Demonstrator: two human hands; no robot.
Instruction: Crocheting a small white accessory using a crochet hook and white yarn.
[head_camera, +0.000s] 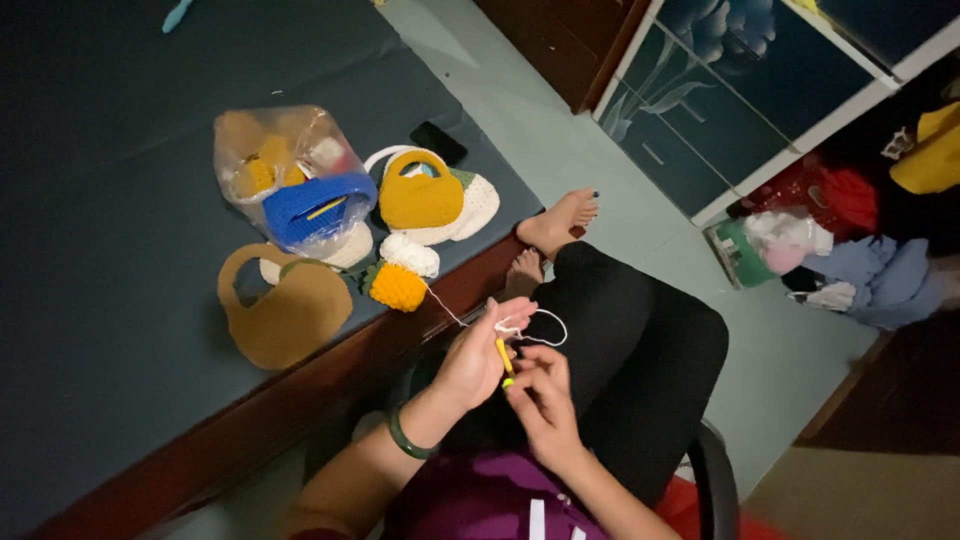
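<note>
My left hand (472, 362), with a green bangle on the wrist, pinches a small white crocheted piece (508, 325) over my lap. A loop of white yarn (548, 328) hangs from the piece. From there the strand runs up to a white yarn ball (410, 254) on the table edge. My right hand (543, 402) sits just below and grips the lower end of a yellow crochet hook (503, 357), whose upper end reaches the white piece. Both hands are close together, fingers touching around the hook.
The dark table (120, 250) holds a yellow yarn ball (398, 288), a brown crocheted bag (285, 312), a mustard bag (420, 202) on white pieces, a plastic bag (285, 165) with blue crochet, and a black phone (437, 142). Clothes (850, 250) are piled by a cabinet at the right.
</note>
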